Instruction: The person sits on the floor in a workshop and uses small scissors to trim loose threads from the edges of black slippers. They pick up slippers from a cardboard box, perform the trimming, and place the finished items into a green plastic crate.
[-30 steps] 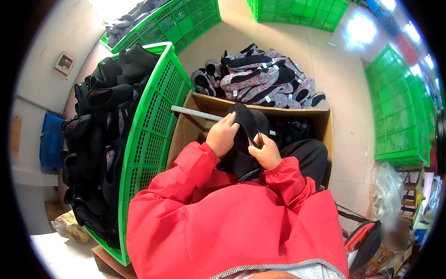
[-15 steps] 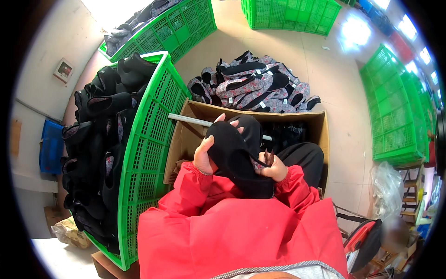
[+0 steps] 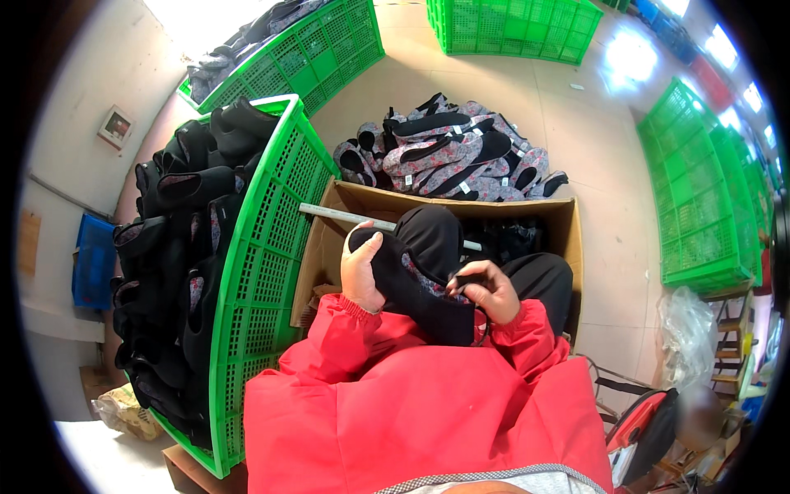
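Note:
A black slip-on fabric shoe (image 3: 397,284) with a floral lining lies tilted over my lap. My left hand (image 3: 360,273) is closed round its far end, thumb on top. At the opening's right edge, my right hand (image 3: 492,292) has thumb and forefinger pinched together. A dark loop below that hand looks like part of small thread snips (image 3: 484,332); the palm and fingers partly hide them. Whether the pinching fingers also hold thread or the shoe's edge is too small to tell.
To the left, a green crate (image 3: 255,247) is heaped with black shoes (image 3: 193,189). An open cardboard box (image 3: 568,239), crossed by a pale rod (image 3: 346,216), stands before my knees. Beyond it is a pile of floral shoes (image 3: 444,152). More green crates (image 3: 691,189) stand right and far.
The shoe has turned in my left hand, so its floral opening now faces up. My right hand has shifted slightly up and right; the dark prongs no longer point up from it.

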A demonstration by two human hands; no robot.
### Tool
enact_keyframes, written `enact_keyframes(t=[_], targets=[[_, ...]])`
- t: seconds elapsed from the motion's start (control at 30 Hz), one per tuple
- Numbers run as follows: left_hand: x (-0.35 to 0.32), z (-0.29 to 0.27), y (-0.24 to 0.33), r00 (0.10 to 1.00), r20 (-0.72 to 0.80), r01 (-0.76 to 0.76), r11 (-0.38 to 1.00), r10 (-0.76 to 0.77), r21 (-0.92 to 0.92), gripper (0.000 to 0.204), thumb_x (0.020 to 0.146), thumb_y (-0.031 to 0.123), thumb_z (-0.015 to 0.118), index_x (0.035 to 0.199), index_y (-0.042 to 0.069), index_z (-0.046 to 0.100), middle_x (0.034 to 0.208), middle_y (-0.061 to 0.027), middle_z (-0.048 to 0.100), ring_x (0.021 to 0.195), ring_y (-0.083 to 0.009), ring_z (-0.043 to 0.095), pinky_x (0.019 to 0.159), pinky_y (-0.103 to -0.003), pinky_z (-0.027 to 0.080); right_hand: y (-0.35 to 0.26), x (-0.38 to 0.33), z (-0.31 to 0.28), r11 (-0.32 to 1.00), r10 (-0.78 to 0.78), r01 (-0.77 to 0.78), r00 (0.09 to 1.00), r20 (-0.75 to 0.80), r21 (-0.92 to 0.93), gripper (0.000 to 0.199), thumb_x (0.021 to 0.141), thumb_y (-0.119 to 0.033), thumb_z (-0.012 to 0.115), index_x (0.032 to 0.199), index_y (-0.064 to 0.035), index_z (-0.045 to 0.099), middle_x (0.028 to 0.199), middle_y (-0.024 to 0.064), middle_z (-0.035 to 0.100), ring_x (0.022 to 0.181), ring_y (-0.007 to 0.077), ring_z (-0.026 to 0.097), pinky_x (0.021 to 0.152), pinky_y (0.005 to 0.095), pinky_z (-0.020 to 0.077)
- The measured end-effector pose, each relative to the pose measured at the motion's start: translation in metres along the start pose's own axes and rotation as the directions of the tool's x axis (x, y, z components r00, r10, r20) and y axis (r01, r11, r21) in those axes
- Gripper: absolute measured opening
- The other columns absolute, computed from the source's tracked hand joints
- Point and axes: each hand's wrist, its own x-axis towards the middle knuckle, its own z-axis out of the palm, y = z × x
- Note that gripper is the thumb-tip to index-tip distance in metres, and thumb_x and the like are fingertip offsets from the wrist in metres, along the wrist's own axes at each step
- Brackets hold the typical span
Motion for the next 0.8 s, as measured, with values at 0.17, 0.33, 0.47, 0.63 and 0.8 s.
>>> enact_keyframes(t=[0.17, 0.33, 0.47, 0.63, 0.8], targets=[[0.009, -0.011, 0.011, 0.996, -0.091, 0.014, 1.000, -0.015, -0.012, 0.027, 0.088, 0.008, 0.060, 0.114, 0.009, 0.055, 0.097, -0.0074, 0.061, 0.087, -0.0217, 0.063, 0.079, -0.037, 0.054, -0.010, -0.012, 0.009, 0.946, 0.068, -0.010, 0.983, 0.169, -0.324, 0.036, 0.094, -0.022, 0.064, 0.122, -0.0015, 0.058, 0.096, 0.0018, 0.063, 0.081, 0.0075, 0.053, 0.075, 0.0222, 0.0432], [0.010, -0.015, 0.004, 0.989, -0.129, 0.065, 0.998, -0.067, -0.024, 0.026, 0.089, 0.010, 0.061, 0.114, 0.009, 0.055, 0.097, -0.0074, 0.061, 0.087, -0.0204, 0.063, 0.080, -0.036, 0.053, -0.012, -0.026, 0.013, 0.983, 0.067, -0.059, 0.997, 0.038, -0.175, 0.021, 0.094, -0.012, 0.064, 0.111, -0.0005, 0.063, 0.098, 0.0041, 0.065, 0.089, 0.0086, 0.057, 0.080, 0.0225, 0.0436], [-0.005, 0.004, -0.013, 0.999, 0.019, 0.038, 0.987, -0.041, 0.154, 0.025, 0.088, 0.004, 0.060, 0.112, 0.008, 0.056, 0.095, -0.0060, 0.062, 0.080, -0.0156, 0.062, 0.075, -0.030, 0.053, -0.012, -0.018, 0.016, 0.967, -0.136, 0.062, 0.947, -0.291, -0.249, 0.009, 0.094, -0.008, 0.062, 0.098, 0.0005, 0.064, 0.089, 0.0010, 0.064, 0.079, 0.0062, 0.054, 0.073, 0.0202, 0.0423], [-0.006, 0.012, 0.000, 0.999, 0.031, -0.025, 0.995, 0.022, 0.097, 0.027, 0.088, 0.001, 0.057, 0.113, 0.009, 0.054, 0.093, -0.0068, 0.061, 0.080, -0.0173, 0.064, 0.072, -0.033, 0.055, -0.010, -0.027, 0.015, 0.952, -0.210, 0.101, 0.903, -0.374, -0.289, 0.007, 0.092, -0.007, 0.063, 0.095, -0.0006, 0.064, 0.087, 0.0007, 0.064, 0.076, 0.0054, 0.052, 0.068, 0.0199, 0.0414], [-0.013, 0.023, 0.015, 0.984, 0.021, -0.177, 0.982, 0.178, -0.061, 0.028, 0.088, 0.002, 0.058, 0.115, 0.009, 0.052, 0.090, -0.0078, 0.061, 0.078, -0.0184, 0.064, 0.069, -0.033, 0.056, -0.006, -0.023, 0.015, 0.949, -0.270, 0.189, 0.900, -0.342, -0.252, 0.014, 0.094, -0.008, 0.057, 0.106, -0.0019, 0.062, 0.089, 0.0074, 0.067, 0.075, 0.0112, 0.060, 0.064, 0.0230, 0.0471]])
